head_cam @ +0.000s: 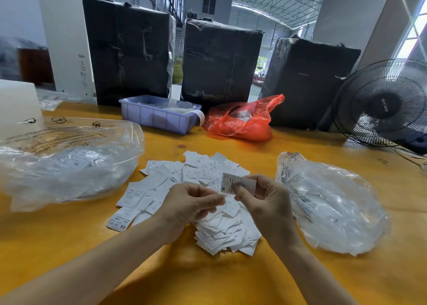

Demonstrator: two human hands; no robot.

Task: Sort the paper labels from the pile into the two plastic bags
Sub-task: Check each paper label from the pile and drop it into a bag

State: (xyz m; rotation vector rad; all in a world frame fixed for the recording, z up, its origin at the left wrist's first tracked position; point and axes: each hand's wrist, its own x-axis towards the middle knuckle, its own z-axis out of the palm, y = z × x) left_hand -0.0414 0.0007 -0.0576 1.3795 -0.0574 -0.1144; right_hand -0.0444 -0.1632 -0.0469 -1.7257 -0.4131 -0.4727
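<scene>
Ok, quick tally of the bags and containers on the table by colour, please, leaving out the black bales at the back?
Clear plastic bags: 2, the left clear bag and the right clear bag
Red plastic bag: 1
Purple bin: 1
Total: 4

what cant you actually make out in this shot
Head view only:
- Small print on the pile of labels: too small.
- Contents of the red bag: hidden by its plastic.
- Fan: cut off by the right edge.
- Left hand: curled fingers hide whether it holds anything.
</scene>
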